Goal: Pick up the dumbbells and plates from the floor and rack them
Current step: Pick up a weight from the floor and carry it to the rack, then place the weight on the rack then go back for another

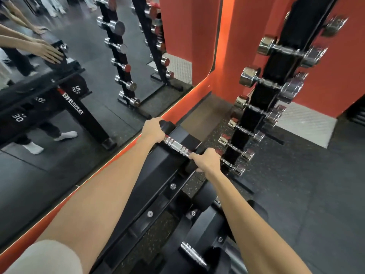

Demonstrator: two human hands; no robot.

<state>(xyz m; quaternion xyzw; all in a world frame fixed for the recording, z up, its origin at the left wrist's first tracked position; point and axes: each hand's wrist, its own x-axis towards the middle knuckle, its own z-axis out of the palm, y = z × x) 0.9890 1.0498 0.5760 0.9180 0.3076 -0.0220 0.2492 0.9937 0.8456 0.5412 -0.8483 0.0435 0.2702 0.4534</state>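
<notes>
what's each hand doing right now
Left hand: grips one end of the black dumbbell.
Right hand: grips its other end.

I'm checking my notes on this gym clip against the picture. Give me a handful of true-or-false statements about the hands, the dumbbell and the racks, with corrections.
1. Both hands hold one black dumbbell by its chrome handle. True: the left hand and right hand grip opposite ends of the handle.
2. The dumbbell is lying on the floor. False: it is at the horizontal black rack.
3. A vertical rack of chrome dumbbells stands to the right, by the orange wall. True.
4. The vertical rack's pegs are bare. False: chrome dumbbells fill its tiers.
5. A mirror runs along the left. True: it reflects the racks and the hands.
</notes>
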